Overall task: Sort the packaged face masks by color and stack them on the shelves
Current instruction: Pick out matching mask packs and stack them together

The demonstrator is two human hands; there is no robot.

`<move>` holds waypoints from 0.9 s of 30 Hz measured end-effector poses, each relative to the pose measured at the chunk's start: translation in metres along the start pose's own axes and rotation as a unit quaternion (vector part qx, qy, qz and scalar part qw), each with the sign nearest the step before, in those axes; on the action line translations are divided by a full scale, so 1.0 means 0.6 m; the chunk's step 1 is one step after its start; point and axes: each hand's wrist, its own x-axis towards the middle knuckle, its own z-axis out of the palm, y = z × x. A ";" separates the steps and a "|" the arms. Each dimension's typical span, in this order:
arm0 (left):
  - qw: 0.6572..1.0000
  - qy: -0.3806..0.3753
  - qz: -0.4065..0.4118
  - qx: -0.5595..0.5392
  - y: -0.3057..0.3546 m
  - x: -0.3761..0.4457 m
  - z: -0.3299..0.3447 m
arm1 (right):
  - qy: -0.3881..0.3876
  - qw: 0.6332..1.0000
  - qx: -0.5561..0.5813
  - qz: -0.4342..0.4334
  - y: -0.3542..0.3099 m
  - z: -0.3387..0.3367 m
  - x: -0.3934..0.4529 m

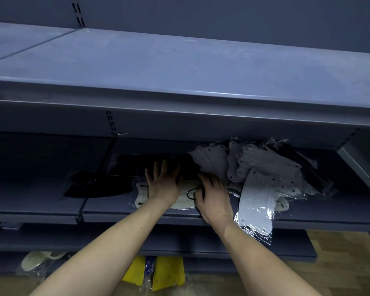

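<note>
Mask pack (pixel 179 201) cream, flat on middle shelf (pixel 115 212), long axis left-right | left hand (pixel 163 184) flat, fingers spread, pressing it | right hand (pixel 214 201) curled over its right end

Mask pile (pixel 265 167) on shelf (pixel 329 212)

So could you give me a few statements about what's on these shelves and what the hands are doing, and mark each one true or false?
1. The left hand lies with fingers spread on a cream packaged face mask. True.
2. The grey metal top shelf is stacked with masks. False: nothing shows on it.
3. Black packaged masks lie left of the hands. True.
4. The heap of white packaged masks lies left of the hands. False: it lies to their right.
5. Yellow packaged items sit down by the wooden floor. True.
</note>
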 end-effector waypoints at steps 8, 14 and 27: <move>0.998 -0.004 -0.053 -0.032 -0.026 0.026 -0.027 | 0.018 1.000 0.005 -0.023 0.010 0.012 0.002; 0.991 0.097 -0.057 -0.071 -0.070 0.036 -0.031 | 0.015 0.999 0.023 -0.018 0.014 0.014 0.004; 0.985 0.132 -0.065 -0.088 -0.136 -0.030 -0.018 | 0.015 0.997 0.006 -0.069 0.023 0.011 0.004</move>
